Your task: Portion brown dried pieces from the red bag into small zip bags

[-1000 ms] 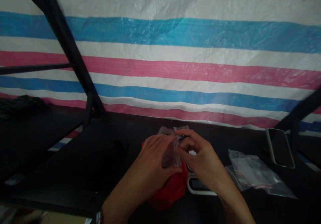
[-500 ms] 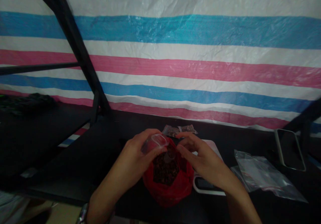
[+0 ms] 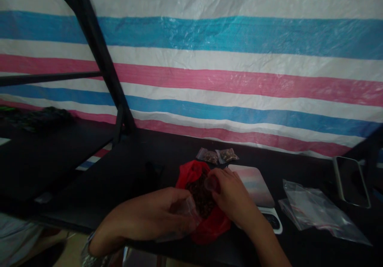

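An open red plastic bag full of dark small bits stands on the black table near its front edge. My left hand is closed around a small clear plastic pouch at the bag's left side. My right hand reaches into the bag's mouth, its fingers pinched on a small clear scoop-like piece. Two small filled clear pouches lie just behind the bag.
A small digital scale with a shiny plate sits right of the bag. Empty clear zip bags lie further right, and a phone beyond them. A striped tarp hangs behind. Black frame bars rise on the left.
My left hand dropped with the clear pouch to the bag's left side. My right hand went down into the bag's mouth. The view shifted, and the scale's plate shows.
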A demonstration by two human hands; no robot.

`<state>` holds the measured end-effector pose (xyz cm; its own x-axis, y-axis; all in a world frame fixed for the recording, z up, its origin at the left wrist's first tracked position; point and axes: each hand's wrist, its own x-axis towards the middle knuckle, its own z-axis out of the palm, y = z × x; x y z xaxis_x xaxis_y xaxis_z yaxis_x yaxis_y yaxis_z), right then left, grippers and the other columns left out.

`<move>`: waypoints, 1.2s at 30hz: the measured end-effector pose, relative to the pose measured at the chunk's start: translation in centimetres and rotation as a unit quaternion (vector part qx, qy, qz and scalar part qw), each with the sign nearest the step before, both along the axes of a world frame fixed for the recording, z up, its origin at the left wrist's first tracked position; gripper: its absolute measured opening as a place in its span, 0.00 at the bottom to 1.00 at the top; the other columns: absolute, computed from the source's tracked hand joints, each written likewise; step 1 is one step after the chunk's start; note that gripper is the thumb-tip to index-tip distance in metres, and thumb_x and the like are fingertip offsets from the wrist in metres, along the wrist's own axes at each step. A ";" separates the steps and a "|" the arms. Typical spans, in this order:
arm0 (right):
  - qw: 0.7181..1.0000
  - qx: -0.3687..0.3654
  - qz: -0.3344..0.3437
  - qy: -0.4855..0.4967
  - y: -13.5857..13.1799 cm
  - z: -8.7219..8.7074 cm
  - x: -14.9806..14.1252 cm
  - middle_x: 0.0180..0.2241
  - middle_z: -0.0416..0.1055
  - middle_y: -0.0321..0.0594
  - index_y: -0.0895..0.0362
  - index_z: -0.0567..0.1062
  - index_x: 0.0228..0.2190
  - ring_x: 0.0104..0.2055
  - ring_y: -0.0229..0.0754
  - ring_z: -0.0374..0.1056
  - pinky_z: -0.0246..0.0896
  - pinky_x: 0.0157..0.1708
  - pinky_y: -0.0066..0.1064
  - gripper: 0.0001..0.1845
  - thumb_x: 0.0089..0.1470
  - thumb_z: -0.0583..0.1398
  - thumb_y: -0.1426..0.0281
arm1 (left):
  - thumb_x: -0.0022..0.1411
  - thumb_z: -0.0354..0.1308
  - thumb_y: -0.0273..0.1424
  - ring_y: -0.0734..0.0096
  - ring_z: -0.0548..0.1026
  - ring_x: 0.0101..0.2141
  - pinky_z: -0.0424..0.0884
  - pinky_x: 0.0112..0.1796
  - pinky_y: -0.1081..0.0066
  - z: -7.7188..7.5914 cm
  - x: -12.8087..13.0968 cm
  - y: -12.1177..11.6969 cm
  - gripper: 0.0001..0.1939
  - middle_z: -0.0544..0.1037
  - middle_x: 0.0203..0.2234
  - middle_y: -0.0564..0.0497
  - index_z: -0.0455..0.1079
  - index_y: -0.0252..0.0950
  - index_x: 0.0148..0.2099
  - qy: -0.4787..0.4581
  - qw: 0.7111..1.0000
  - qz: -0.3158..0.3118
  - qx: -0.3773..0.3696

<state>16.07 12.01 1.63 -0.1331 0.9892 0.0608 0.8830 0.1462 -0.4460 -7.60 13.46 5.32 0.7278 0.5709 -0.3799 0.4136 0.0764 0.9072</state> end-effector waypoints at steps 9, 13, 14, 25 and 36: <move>0.991 -0.038 0.023 -0.125 -0.6 0.8 -1.8 0.56 0.72 0.53 0.53 0.80 0.56 0.61 0.59 0.67 0.60 0.59 0.46 0.25 0.64 0.55 0.79 | 0.64 0.66 0.51 0.70 0.72 0.34 0.68 0.37 0.70 -1.2 -1.3 1.4 0.22 0.76 0.35 0.52 0.74 0.38 0.46 -0.077 0.996 -0.012 -0.051; 0.997 -0.060 0.029 -0.047 -0.7 0.4 -2.2 0.56 0.72 0.50 0.50 0.79 0.59 0.54 0.51 0.73 0.66 0.52 0.38 0.29 0.64 0.54 0.81 | 0.63 0.68 0.52 0.70 0.73 0.36 0.69 0.38 0.71 -1.3 -1.4 1.7 0.23 0.76 0.36 0.52 0.75 0.38 0.47 -0.106 0.993 0.007 -0.051; 0.997 -0.060 0.044 -0.006 -0.8 0.3 -2.2 0.56 0.71 0.48 0.50 0.79 0.59 0.53 0.48 0.74 0.66 0.53 0.35 0.29 0.63 0.54 0.81 | 0.62 0.69 0.52 0.70 0.74 0.36 0.69 0.38 0.71 -1.4 -1.4 1.8 0.24 0.77 0.36 0.52 0.76 0.38 0.48 -0.116 0.992 0.020 -0.050; 0.997 -0.043 0.003 0.066 0.1 0.0 -2.5 0.54 0.79 0.51 0.56 0.77 0.60 0.57 0.55 0.74 0.64 0.59 0.43 0.24 0.62 0.63 0.71 | 0.61 0.69 0.54 0.68 0.73 0.36 0.68 0.38 0.69 -2.9 -1.6 2.5 0.29 0.77 0.38 0.48 0.77 0.35 0.52 -0.144 0.984 0.103 -0.026; 0.996 -0.047 -0.015 0.081 0.2 0.7 -3.4 0.43 0.84 0.47 0.54 0.79 0.54 0.45 0.52 0.80 0.66 0.43 0.37 0.21 0.59 0.63 0.69 | 0.59 0.71 0.55 0.67 0.75 0.37 0.69 0.40 0.68 -3.0 -1.3 2.5 0.29 0.79 0.39 0.47 0.79 0.37 0.51 -0.150 0.976 0.148 -0.047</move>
